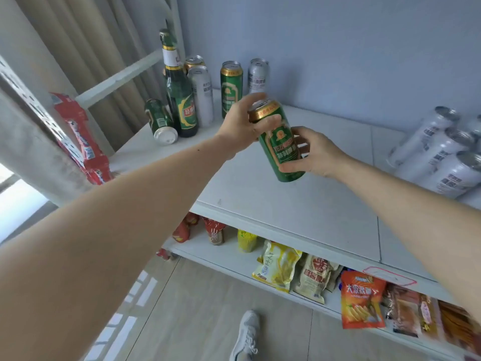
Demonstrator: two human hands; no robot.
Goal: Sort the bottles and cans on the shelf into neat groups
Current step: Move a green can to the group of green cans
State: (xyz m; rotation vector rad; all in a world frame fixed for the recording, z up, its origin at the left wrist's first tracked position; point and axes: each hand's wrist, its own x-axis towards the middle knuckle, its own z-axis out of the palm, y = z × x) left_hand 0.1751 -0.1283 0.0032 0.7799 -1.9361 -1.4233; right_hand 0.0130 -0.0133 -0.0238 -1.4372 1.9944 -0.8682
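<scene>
Green aluminium with a gold collar: that is the can [279, 142] I hold in both hands above the middle of the white shelf [299, 204]. My left hand [243, 126] grips its top end, fingers curled over the rim and thumb pressed across the gold band. My right hand [312, 152] wraps the lower body from the 3 o'clock side, thumb along the bottom edge and fingers curled behind the label. The can tilts, its top leaning toward 11 o'clock, and it is clear of the shelf surface.

At about 11 o'clock from the can, in the back corner of the shelf, stands a tall green bottle [179, 100]. A green can lying on its side [160, 122] is just beside the bottle's base. Next to the bottle stands a silver can [201, 95] with a gold-topped can [194, 63] behind it, then an upright green can [231, 87] and another silver can [257, 75] against the wall.

At 3 o'clock, near the shelf's right end, a cluster of silver cans [440, 152] stands packed close together.

On the lower shelf [221, 256], toward 6 o'clock, lie snack packets, among them a yellow bag [278, 267] and an orange bag [361, 300]. My grey shoe [246, 337] is on the floor below.
</scene>
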